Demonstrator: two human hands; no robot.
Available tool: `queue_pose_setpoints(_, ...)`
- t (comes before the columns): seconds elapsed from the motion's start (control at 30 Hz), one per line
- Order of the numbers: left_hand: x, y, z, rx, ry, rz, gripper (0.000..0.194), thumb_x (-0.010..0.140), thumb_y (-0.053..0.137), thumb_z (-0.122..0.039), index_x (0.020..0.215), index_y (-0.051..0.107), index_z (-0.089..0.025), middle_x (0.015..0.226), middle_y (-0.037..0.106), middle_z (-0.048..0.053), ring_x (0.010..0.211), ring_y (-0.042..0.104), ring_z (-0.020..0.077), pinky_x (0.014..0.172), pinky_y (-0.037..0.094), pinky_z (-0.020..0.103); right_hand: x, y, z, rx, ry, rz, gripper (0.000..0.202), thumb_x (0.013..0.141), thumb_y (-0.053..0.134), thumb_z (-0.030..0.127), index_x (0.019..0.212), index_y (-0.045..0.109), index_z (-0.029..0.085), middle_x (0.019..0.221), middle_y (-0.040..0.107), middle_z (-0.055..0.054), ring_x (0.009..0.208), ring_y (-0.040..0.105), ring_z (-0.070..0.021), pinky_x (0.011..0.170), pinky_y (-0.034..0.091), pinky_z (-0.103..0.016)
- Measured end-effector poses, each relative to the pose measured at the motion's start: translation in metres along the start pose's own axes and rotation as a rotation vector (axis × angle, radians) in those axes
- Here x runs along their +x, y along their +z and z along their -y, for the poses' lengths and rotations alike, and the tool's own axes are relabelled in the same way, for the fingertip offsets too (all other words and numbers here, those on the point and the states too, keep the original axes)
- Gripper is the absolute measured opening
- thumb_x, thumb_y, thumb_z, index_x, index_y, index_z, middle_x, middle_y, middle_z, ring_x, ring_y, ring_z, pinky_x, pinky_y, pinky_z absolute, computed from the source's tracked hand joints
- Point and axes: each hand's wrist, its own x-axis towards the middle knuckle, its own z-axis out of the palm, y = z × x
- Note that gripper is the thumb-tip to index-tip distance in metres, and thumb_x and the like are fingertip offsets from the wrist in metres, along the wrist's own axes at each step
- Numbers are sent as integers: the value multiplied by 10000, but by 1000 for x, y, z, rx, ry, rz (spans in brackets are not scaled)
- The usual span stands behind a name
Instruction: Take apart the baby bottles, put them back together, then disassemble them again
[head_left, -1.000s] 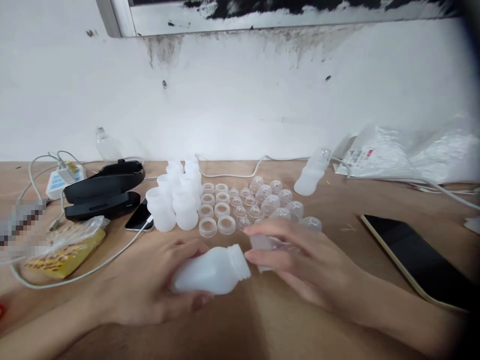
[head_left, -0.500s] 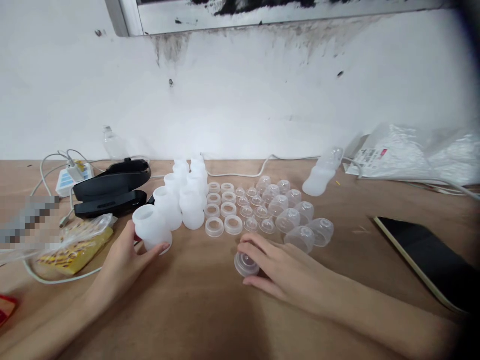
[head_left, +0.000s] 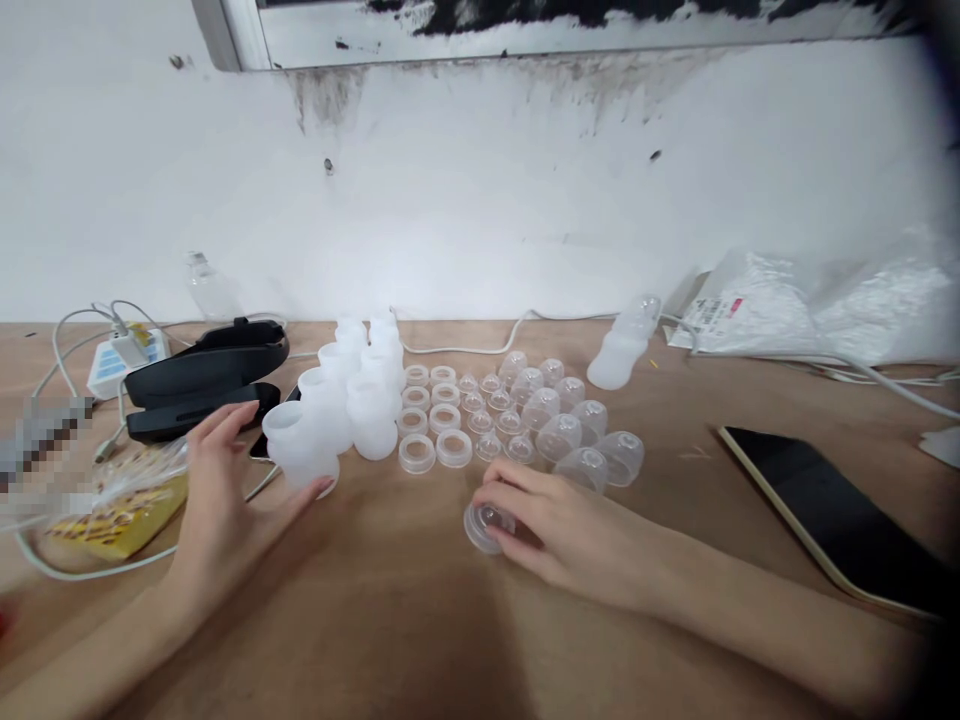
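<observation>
your right hand point(head_left: 570, 530) has its fingers curled down over a small clear cap point(head_left: 481, 524), pinning it against the wooden table point(head_left: 420, 620) just in front of you; only the cap's left half shows past the fingertips. your left hand point(head_left: 217, 490) is spread open around the front white bottle point(head_left: 300, 455), thumb at its near base and fingers on its far side, touching but not clearly clamped, so whether it grips is hard to say.

that bottle stands upright, mouth up, at the near end of a cluster of white bottles point(head_left: 360, 395). the cap lies to the right of the bottle and a little nearer to you, well apart from it, with bare table between. the right hand is on the cap, the left on the bottle; neither hand is close to the other's thing.

just beyond the cap sit rows of clear rings point(head_left: 427, 415), then small clear nipples point(head_left: 491, 415), then larger clear domes point(head_left: 570, 430) off to the right. a capped bottle point(head_left: 622, 350) lies on its side farther back, long axis running away from you.

to the left lie a black case point(head_left: 206, 385), a white charger with cables point(head_left: 124, 360), and a yellow packet in clear wrap point(head_left: 120, 505). a dark tablet point(head_left: 832, 520) lies to the right, with plastic bags point(head_left: 810, 305) by the wall. a patch at the far left is blurred out, and the cap's inside is too hazy to read.
</observation>
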Motion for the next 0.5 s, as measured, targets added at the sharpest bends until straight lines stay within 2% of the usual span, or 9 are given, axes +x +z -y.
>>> queue_pose_setpoints(0.03,-1,-4,-10,7,62,-57,675,725,554,-435,1258,204,-216,1245,314,82,1140,350,315,870,414,478,1,0,0,33,12,-17,169,800,417,150,896,556,161,890,502,-45,670,512,-109,597,430,-237)
queue_pose_setpoints(0.07,-2,-7,-22,5,155,-100,625,710,588,-401,1222,275,-229,1193,365,69,1105,386,297,877,408,477,3,0,0,68,26,-37,158,787,436,150,890,554,163,875,510,-39,686,514,-113,605,429,-235)
queue_pose_setpoints(0.1,-2,-7,-35,-46,281,-49,539,726,583,-359,1184,335,-222,1136,417,69,1051,442,267,853,436,436,5,1,0,101,39,-58,147,773,453,152,883,550,163,861,517,-34,698,514,-115,612,428,-235)
queue_pose_setpoints(0.13,-3,-6,-48,-101,371,137,465,761,547,-342,1166,359,-213,1128,442,75,1025,475,242,836,455,394,8,3,1,130,53,-77,138,757,471,153,872,547,159,847,523,-30,704,514,-117,618,426,-235)
queue_pose_setpoints(0.17,-2,-2,-60,-138,427,315,470,770,534,-363,1173,359,-197,1150,450,89,1019,488,233,825,466,369,10,5,1,152,65,-95,130,740,486,152,857,544,154,836,528,-29,706,513,-119,619,425,-235)
queue_pose_setpoints(0.23,0,12,-81,-227,456,472,551,746,551,-411,1189,335,-164,1172,462,118,1028,489,244,825,466,370,14,10,3,179,89,-130,115,697,507,135,809,537,143,817,529,-30,700,511,-120,613,421,-235)
queue_pose_setpoints(0.33,7,34,-98,-275,358,595,416,765,548,-250,1125,363,-155,1057,554,96,958,537,217,797,470,357,15,19,3,212,119,-203,145,645,484,75,766,522,145,804,533,-29,691,508,-117,597,413,-230)
queue_pose_setpoints(0.4,11,42,-100,-293,306,642,363,750,554,-174,1073,389,-174,1010,581,64,919,558,197,770,474,330,13,23,1,245,137,-253,178,636,457,43,762,515,156,800,545,-22,686,510,-113,592,411,-225)
queue_pose_setpoints(0.5,12,39,-92,-308,286,697,346,729,563,-147,1035,411,-204,953,606,19,849,588,169,706,481,272,9,21,-3,331,206,-307,153,682,455,71,773,515,178,750,565,2,657,520,-107,588,418,-226)
